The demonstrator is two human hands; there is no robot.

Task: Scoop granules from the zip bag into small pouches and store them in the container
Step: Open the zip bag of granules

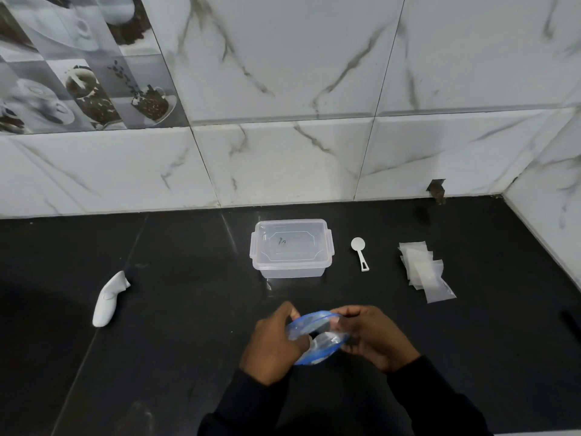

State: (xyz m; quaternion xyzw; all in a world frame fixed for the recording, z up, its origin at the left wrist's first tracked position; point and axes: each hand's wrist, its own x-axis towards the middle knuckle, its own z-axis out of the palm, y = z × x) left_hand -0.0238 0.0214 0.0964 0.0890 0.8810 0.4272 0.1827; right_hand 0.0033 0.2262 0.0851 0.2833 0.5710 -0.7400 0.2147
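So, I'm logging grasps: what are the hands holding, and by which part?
The zip bag, by its blue-edged mouth: left hand on its left side, right hand on its right. Nothing else is held.

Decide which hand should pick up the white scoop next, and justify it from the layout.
Probably the right hand: the white scoop lies on the counter to the right of the lidded container, on that hand's side. The left hand could keep holding the zip bag.
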